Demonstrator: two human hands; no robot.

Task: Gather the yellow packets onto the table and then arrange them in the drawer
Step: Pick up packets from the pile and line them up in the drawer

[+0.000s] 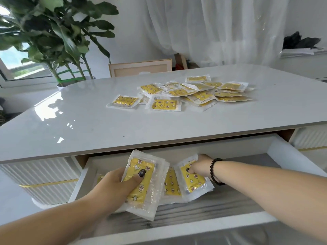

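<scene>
A heap of yellow packets in clear wrappers lies on the white table, right of its middle. Below the table's front edge the drawer stands pulled out. My left hand is over the drawer's left part, gripping a stack of yellow packets with the thumb on top. My right hand reaches into the drawer further back and pinches one tilted yellow packet. Another packet lies between the two, partly covered.
A large potted plant stands behind the table's left end. A wooden chair back rises at the far edge, before white curtains. The drawer's grey wood-grain floor shows at the right and front.
</scene>
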